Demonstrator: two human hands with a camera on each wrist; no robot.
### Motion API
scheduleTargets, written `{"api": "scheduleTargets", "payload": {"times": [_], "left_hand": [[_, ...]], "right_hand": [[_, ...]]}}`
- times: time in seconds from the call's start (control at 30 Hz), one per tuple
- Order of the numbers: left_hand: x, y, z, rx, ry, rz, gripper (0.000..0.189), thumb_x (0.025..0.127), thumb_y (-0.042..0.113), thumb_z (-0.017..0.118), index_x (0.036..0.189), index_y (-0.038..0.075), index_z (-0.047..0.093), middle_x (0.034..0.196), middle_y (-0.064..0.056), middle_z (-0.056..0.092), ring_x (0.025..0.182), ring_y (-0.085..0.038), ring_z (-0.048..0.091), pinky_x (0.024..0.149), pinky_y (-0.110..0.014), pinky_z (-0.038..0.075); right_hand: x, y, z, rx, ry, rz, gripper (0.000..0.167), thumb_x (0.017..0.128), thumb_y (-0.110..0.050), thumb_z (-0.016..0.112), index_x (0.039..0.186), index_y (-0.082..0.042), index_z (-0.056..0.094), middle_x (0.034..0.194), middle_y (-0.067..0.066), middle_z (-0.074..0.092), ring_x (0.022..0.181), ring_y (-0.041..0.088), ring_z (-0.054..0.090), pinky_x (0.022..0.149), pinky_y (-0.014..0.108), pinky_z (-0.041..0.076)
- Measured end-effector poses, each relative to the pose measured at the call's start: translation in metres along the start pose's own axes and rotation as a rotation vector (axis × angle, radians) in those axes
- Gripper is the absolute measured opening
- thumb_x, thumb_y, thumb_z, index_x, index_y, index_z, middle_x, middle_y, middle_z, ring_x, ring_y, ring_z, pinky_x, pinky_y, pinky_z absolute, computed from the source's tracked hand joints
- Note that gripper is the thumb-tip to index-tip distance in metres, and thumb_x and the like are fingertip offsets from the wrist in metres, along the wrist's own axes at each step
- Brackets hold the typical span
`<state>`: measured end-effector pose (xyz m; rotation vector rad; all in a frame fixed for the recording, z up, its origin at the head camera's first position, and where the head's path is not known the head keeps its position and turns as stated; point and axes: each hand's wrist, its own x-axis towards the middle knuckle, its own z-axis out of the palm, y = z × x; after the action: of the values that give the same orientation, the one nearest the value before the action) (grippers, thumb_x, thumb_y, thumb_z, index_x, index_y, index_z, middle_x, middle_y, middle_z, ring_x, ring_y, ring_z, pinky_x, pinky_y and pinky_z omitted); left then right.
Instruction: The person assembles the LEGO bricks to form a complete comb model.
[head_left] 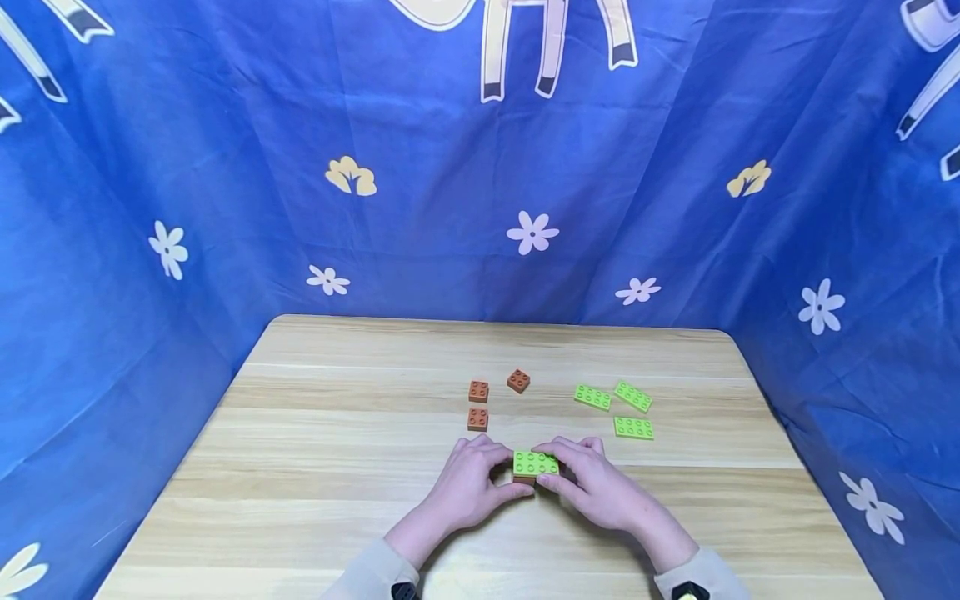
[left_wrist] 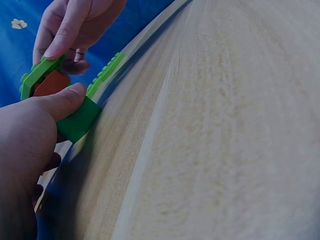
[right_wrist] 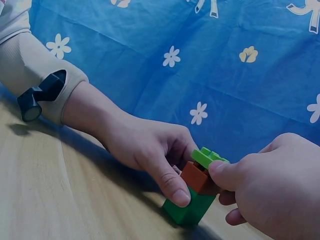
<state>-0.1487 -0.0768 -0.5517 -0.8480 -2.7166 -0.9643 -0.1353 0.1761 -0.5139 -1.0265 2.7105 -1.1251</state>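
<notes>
A small stack sits between the hands near the table's front: a dark green block (right_wrist: 200, 206) at the bottom, a brown brick (right_wrist: 196, 176) on it, and a light green 2x4 brick (head_left: 527, 461) on top. My left hand (head_left: 471, 483) grips the lower part from the left, its thumb along the dark green block in both wrist views. From the right, my right hand (head_left: 600, 486) pinches the light green brick, with the thumb at its near side. In the right wrist view a narrow gap shows under part of the light green brick.
Beyond the left hand lie loose brown bricks (head_left: 477, 419), with another brown brick (head_left: 518, 381) turned at an angle. Light green bricks (head_left: 633, 427) lie flat beyond the right hand. A blue patterned curtain (head_left: 480, 250) surrounds the wooden table (head_left: 337, 467).
</notes>
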Motion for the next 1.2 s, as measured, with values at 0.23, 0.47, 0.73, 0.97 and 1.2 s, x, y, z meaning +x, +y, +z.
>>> {"api": "scheduleTargets", "payload": {"times": [0.23, 0.47, 0.73, 0.97, 1.2], "left_hand": [[0.001, -0.001, 0.001, -0.006, -0.005, -0.009, 0.042, 0.082, 0.058, 0.086, 0.108, 0.027, 0.079, 0.101, 0.02, 0.073, 0.091, -0.002, 0.057, 0.084, -0.032, 0.039], [0.0, 0.0, 0.002, 0.006, 0.011, 0.0, 0.043, 0.081, 0.058, 0.087, 0.108, 0.026, 0.079, 0.101, 0.02, 0.073, 0.091, -0.002, 0.057, 0.084, -0.032, 0.039], [0.0, 0.003, -0.002, -0.017, 0.007, 0.017, 0.049, 0.085, 0.062, 0.082, 0.116, 0.024, 0.078, 0.108, 0.016, 0.073, 0.101, -0.005, 0.059, 0.091, -0.036, 0.042], [0.004, 0.008, -0.013, -0.105, 0.033, 0.054, 0.054, 0.093, 0.061, 0.074, 0.128, 0.021, 0.074, 0.12, 0.015, 0.072, 0.111, -0.008, 0.061, 0.1, -0.041, 0.042], [0.004, 0.007, -0.014, -0.114, 0.056, 0.094, 0.041, 0.093, 0.054, 0.077, 0.121, 0.024, 0.077, 0.113, 0.019, 0.072, 0.108, -0.003, 0.061, 0.099, -0.041, 0.043]], "right_hand": [[-0.001, 0.0, 0.0, -0.055, 0.013, -0.03, 0.037, 0.107, -0.036, 0.063, 0.141, -0.021, 0.064, 0.119, -0.022, 0.063, 0.101, 0.003, 0.057, 0.096, 0.041, 0.029], [0.001, 0.001, -0.002, -0.081, 0.012, -0.037, 0.035, 0.107, -0.035, 0.065, 0.139, -0.022, 0.065, 0.111, -0.023, 0.061, 0.096, 0.003, 0.056, 0.096, 0.043, 0.03], [0.001, 0.003, -0.003, -0.075, -0.014, -0.025, 0.034, 0.107, -0.037, 0.064, 0.139, -0.026, 0.066, 0.107, -0.024, 0.06, 0.088, 0.001, 0.052, 0.091, 0.04, 0.028], [0.002, 0.003, -0.004, -0.092, -0.001, -0.055, 0.036, 0.107, -0.038, 0.064, 0.14, -0.022, 0.067, 0.102, -0.023, 0.058, 0.081, 0.001, 0.048, 0.087, 0.04, 0.027], [0.002, 0.002, -0.005, -0.103, 0.007, -0.069, 0.035, 0.106, -0.036, 0.065, 0.138, -0.022, 0.068, 0.1, -0.022, 0.057, 0.081, 0.001, 0.048, 0.089, 0.041, 0.027]]}}
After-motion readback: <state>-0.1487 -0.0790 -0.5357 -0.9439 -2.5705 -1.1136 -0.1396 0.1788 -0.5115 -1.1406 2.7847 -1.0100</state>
